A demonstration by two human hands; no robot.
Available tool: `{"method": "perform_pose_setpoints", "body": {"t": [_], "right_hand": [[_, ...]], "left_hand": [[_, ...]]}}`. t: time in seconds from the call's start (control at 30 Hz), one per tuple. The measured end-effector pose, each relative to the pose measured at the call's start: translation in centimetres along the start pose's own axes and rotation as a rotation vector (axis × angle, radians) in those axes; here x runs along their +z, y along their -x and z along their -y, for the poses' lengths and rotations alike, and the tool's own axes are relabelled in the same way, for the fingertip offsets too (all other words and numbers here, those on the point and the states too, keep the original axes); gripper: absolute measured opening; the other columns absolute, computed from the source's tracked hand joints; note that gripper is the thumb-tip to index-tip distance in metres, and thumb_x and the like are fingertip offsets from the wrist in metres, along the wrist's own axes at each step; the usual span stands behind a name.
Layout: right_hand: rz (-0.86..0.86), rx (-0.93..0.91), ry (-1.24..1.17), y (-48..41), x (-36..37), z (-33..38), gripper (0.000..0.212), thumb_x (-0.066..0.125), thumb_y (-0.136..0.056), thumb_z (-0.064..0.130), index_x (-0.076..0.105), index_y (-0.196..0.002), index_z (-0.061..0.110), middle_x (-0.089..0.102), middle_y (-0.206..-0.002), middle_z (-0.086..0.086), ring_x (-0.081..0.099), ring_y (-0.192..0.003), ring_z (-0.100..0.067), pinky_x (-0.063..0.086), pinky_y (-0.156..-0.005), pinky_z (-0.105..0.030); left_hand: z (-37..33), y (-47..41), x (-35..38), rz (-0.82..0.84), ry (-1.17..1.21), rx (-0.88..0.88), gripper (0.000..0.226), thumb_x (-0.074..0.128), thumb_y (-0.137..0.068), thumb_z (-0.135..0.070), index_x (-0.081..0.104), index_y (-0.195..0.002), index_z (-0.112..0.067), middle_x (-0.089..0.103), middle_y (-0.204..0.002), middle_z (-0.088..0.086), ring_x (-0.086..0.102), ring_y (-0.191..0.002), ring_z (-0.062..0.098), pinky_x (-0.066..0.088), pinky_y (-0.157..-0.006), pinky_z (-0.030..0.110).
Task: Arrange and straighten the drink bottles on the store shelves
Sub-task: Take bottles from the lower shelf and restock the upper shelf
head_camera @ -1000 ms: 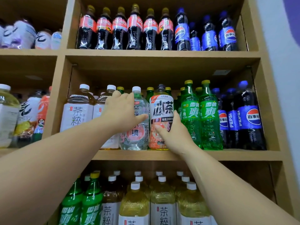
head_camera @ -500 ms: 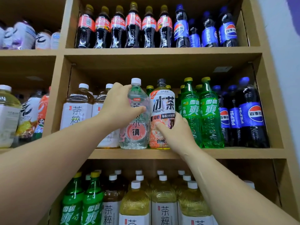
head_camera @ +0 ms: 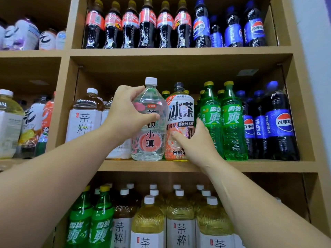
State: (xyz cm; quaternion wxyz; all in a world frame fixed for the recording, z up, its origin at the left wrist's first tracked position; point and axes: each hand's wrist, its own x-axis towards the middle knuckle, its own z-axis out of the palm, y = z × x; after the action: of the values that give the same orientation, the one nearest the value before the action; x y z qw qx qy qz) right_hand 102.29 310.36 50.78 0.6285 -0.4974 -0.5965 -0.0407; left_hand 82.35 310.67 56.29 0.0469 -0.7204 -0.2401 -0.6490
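On the middle shelf (head_camera: 259, 166) a clear water bottle (head_camera: 149, 140) with a white cap and pink print stands at the front, upright. My left hand (head_camera: 125, 115) grips its upper body from the left, thumb across the label. Right beside it stands a peach iced-tea bottle (head_camera: 180, 111) with a dark cap. My right hand (head_camera: 195, 142) wraps its lower part from the right, thumb on the front. The two bottles touch side by side.
Brown tea bottles (head_camera: 84, 119) stand left of my left hand; green soda bottles (head_camera: 232, 122) and blue cola bottles (head_camera: 279, 126) fill the right. Red-label cola bottles (head_camera: 146, 24) line the top shelf. Yellow tea bottles (head_camera: 180, 221) crowd the shelf below.
The clear bottle has come forward and up under my left hand, which slid to its upper left side. My right hand stays on the iced-tea bottle. The camera moved closer.
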Motion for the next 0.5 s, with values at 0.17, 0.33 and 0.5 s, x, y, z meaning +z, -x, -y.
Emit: {"method": "perform_pose_setpoints", "body": {"t": [0.17,0.33,0.5], "right_hand": [[0.025,0.003,-0.062,-0.1,-0.2,-0.3,0.078,0.068,-0.060,0.070,0.055,-0.127,0.033,0.063,-0.122,0.003,0.065,-0.105,-0.015,0.056,-0.095,-0.045],[0.052,0.014,-0.176,0.0,-0.9,-0.4,0.070,0.082,-0.082,0.044,0.044,-0.137,0.026,0.067,-0.118,0.008,0.067,-0.100,-0.007,0.054,-0.080,-0.027],[0.087,0.048,-0.261,0.0,-1.2,-0.1,0.073,0.085,-0.081,0.036,0.038,-0.136,0.025,0.068,-0.115,0.006,0.068,-0.095,-0.005,0.053,-0.075,-0.026]], "left_hand": [[1.1,0.7,0.1,0.046,0.065,0.014,0.084,0.085,-0.082,-0.026,0.041,-0.152,-0.033,0.044,-0.146,-0.009,0.045,-0.132,0.009,0.043,-0.109,0.032],[1.4,1.8,0.6,0.070,0.177,0.024,0.081,0.080,-0.087,-0.029,0.034,-0.150,-0.053,0.039,-0.153,-0.025,0.042,-0.132,-0.004,0.044,-0.111,0.038],[0.4,2.0,0.1,0.077,0.162,0.051,0.091,0.084,-0.077,-0.032,0.035,-0.152,-0.049,0.048,-0.147,-0.006,0.052,-0.132,0.012,0.051,-0.107,0.044]]}}
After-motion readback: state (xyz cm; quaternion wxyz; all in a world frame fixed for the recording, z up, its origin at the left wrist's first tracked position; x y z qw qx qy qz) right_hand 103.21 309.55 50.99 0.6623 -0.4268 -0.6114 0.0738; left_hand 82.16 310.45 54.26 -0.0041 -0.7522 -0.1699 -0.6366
